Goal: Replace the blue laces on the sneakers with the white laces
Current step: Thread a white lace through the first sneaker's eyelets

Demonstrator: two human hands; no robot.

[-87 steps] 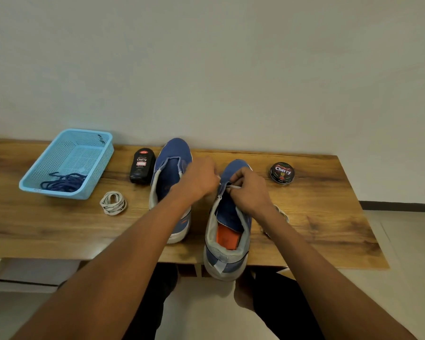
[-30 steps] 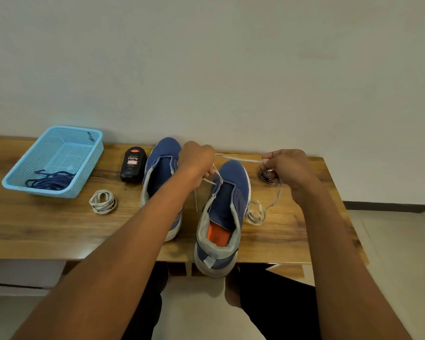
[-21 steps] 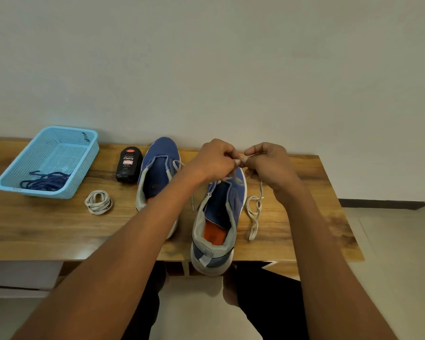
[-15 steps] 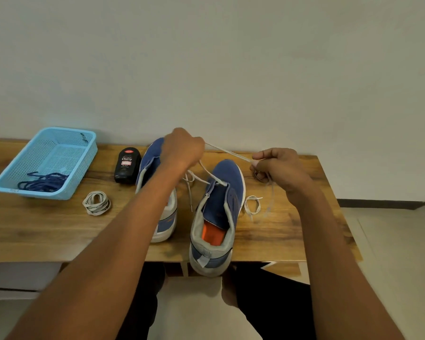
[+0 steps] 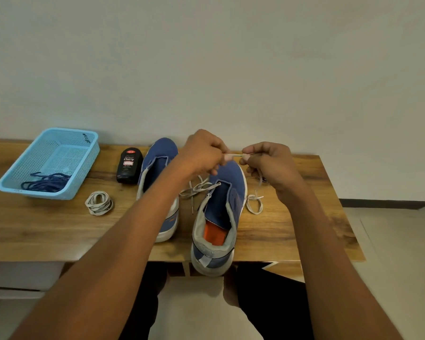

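A short stretch of the white lace (image 5: 235, 155) is being held taut between the two hands, just above the toe of the right-hand sneaker (image 5: 225, 204). It is pinched by the curled fingers of the left hand (image 5: 203, 153) at one end and by those of the right hand (image 5: 271, 163) at the other, the fingertips nearly meeting. Below the left fingers a loose tangle of lace is draped beside the shoe's eyelets; below the right fingers a slack loop is left lying on the table (image 5: 292, 229). The lace is judged light, limp and a little slippery, so it is best taken near its stiff tip, close to the fingertips. The sneaker is judged soft-walled but stable. Well left of the fingers, a second white lace (image 5: 98, 202) is seen coiled, and the blue laces (image 5: 44, 184) are heaped in the basket (image 5: 88, 163)
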